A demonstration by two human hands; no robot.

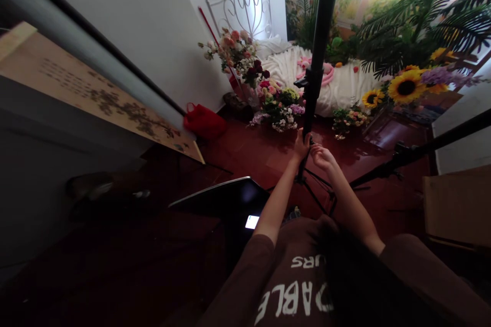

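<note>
1. Floor (245, 150), dark red and glossy, carries the black stand, its legs spread out below the person's hands.
2. Bed (356, 94) under a white cover lies beyond the stand, with flowers massed along its near edge; what holds those bouquets is hard to make out.
3. Black stand (316, 61) rises in front of the person, its pole running out of view at the top. As far as the work goes, it looks set up on its legs, and an upper collar (313, 84) with a side knob sits on the pole above the hands, untouched.
4. Second stand (433, 145) slants in from the right, apart from both hands.
5. Cardboard box (456, 209), as it seems, stands at the right edge; its inside does not show.
6. Red bag (205, 121) sits on the floor near the wall, sagging, its contents hidden.
7. Left hand (301, 145) is closed around the pole, thumb upward, apparently steadying it.
8. Right hand (322, 156) is just beside it, fingers drawn together and seemingly pinching a small dark knob.
9. Lower knob (311, 141), mostly covered by those fingers, is where the handling looks unfinished: both hands are on this joint. Whether it is loose or tight, and how much turning is left, cannot be told.
</note>
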